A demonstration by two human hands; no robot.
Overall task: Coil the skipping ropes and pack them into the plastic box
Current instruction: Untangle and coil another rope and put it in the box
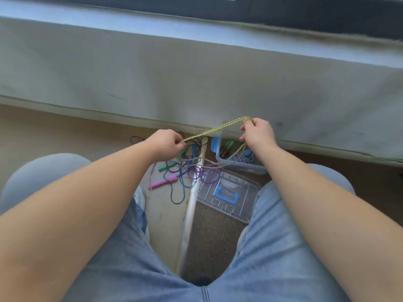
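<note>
A yellow-green skipping rope (220, 127) stretches taut between my two hands above the floor. My left hand (166, 141) pinches its lower end and my right hand (257, 132) pinches the higher end, with more of the rope hanging below it. Below them lies a tangle of purple and teal ropes (192, 171) with a pink handle (162, 182) and green handles (164, 167). The clear plastic box (239, 166) with a blue clip stands on the floor at the right and holds a blue-white coiled rope (241, 158) and green handles.
The box's clear lid (229, 192) with a blue handle lies on the floor in front of the box. A grey wall base (196, 83) rises just behind the ropes. My knees in blue jeans frame the floor on both sides.
</note>
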